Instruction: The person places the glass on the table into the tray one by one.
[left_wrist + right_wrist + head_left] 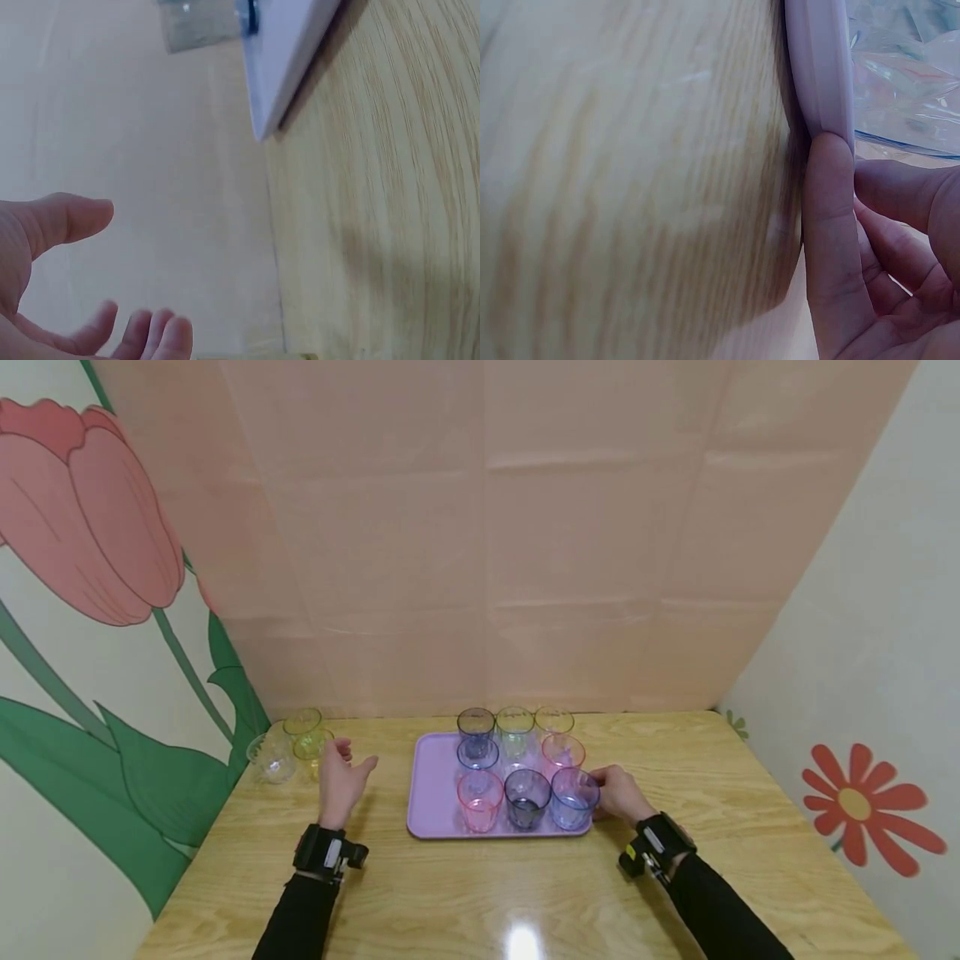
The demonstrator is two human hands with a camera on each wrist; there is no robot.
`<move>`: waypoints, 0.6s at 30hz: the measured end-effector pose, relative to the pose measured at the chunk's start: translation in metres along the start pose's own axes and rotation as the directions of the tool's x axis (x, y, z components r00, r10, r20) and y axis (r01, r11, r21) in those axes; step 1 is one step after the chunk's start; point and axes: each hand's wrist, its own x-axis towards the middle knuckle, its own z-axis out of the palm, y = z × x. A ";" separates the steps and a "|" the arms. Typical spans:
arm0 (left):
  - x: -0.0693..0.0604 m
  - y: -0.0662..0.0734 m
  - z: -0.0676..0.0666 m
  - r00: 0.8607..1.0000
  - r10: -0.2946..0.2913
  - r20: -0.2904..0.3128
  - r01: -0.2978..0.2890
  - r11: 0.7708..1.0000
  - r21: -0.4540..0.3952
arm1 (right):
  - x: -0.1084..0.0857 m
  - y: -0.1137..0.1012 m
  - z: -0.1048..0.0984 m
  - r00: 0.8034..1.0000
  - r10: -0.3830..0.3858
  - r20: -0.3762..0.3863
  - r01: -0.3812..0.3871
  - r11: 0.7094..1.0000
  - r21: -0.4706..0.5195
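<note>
A lilac tray [431, 789] lies on the table with several tinted glasses on it. Its front row has a pink glass [481, 802], a dark grey glass [527, 799] and a blue glass [574, 800]. My right hand [621, 793] pinches the tray's right rim [826, 67] beside the blue glass, thumb and forefinger on either side of it. Left of the tray, my left hand [343, 783] is held with thumb and fingers spread apart, holding nothing. Just beyond it stand a yellow glass [307, 747], a yellow-green glass [302, 722] and a clear glass [276, 760].
A wooden table [465, 893] meets a beige covered wall [480, 568] at the back. Painted walls flank it, with a pink tulip [112, 518] on the left and a red flower [862, 806] on the right. Glasses stand along the tray's back and right side.
</note>
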 end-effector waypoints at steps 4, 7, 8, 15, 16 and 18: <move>0.005 -0.004 -0.007 0.994 -0.098 -0.046 0.097 0.995 -0.010 | 0.000 -0.001 -0.001 1.000 0.002 0.003 -0.002 1.000 0.002; 0.007 -0.006 -0.012 0.984 -0.150 -0.101 0.150 0.989 -0.012 | -0.001 -0.001 -0.001 1.000 0.004 0.004 -0.004 1.000 0.010; 0.008 -0.006 -0.014 0.980 -0.161 -0.121 0.160 0.987 -0.013 | 0.000 0.000 0.000 1.000 -0.002 0.005 0.002 1.000 0.009; 0.014 -0.014 -0.027 0.961 -0.215 -0.173 0.213 0.977 -0.026 | -0.001 0.002 0.001 0.999 -0.030 -0.012 0.030 0.999 0.011; 0.016 -0.017 -0.028 0.961 -0.223 -0.166 0.222 0.975 -0.023 | -0.001 0.002 0.001 0.999 -0.035 -0.014 0.035 0.999 0.008; 0.019 -0.021 -0.031 0.961 -0.245 -0.131 0.246 0.969 -0.010 | -0.001 0.002 0.001 0.999 -0.043 -0.019 0.043 0.999 0.003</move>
